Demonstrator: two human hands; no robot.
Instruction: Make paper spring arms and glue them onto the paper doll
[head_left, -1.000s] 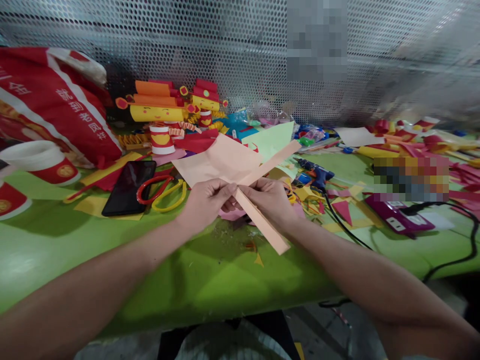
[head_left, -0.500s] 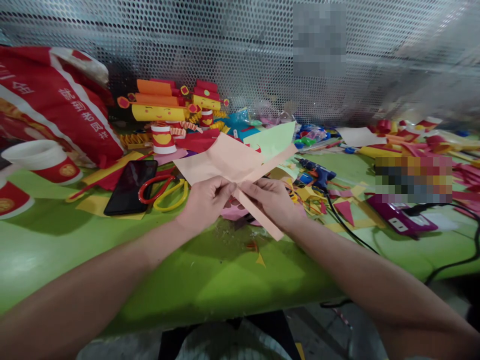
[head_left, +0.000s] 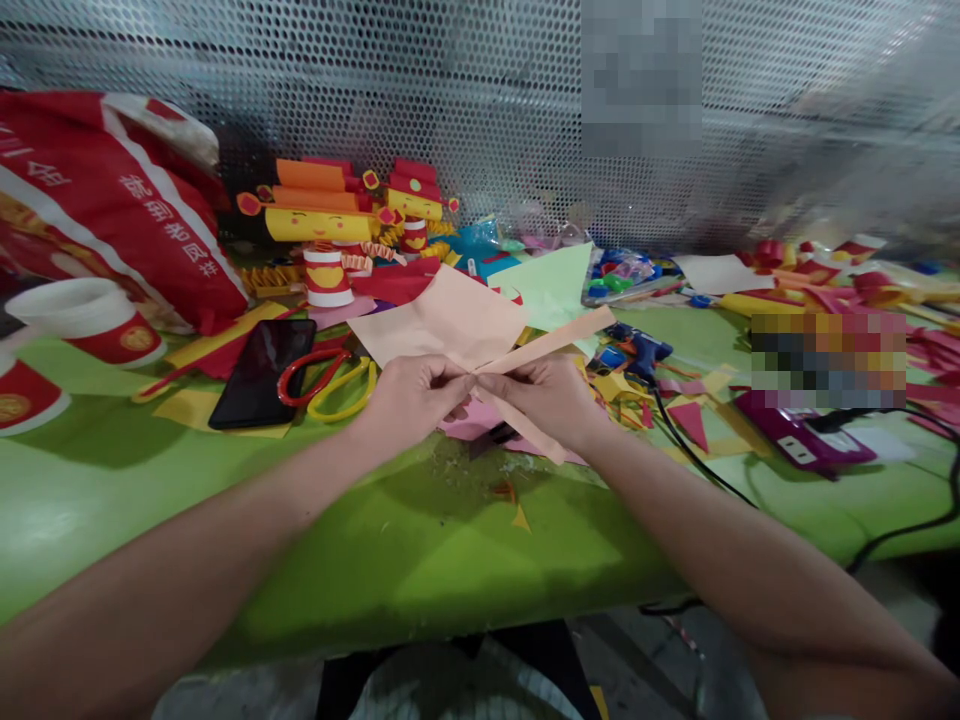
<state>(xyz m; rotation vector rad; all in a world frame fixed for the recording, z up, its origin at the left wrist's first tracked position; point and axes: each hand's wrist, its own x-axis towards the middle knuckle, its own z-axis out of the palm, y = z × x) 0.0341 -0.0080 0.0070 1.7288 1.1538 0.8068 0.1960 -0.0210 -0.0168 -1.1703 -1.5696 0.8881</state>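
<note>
Peach paper strips (head_left: 562, 336) meet at an angle between my hands, one arm pointing up to the right, the other (head_left: 531, 428) down to the right beneath my right hand. My left hand (head_left: 420, 395) pinches the strips where they meet, thumb and fingertips together. Right beside it, my right hand (head_left: 544, 395) also pinches there, its thumb tip against the left one. Whether this is one folded strip or two is hidden by the fingers. Just beyond lies a peach paper sheet (head_left: 442, 320), next to a light green sheet (head_left: 555, 285). Pink paper (head_left: 469, 425) lies below the hands.
On the left are scissors with yellow and red handles (head_left: 337, 414), a black phone (head_left: 259, 375), paper cups (head_left: 112, 330) and a red bag (head_left: 150, 220). Paper figures (head_left: 322, 222) stand behind. To the right are a glue gun (head_left: 637, 348), paper scraps and a purple power strip (head_left: 802, 440).
The upper strip's free end has swung slightly right and down. The lower strip sits more under my right hand. Both hands still pinch at nearly the same spot.
</note>
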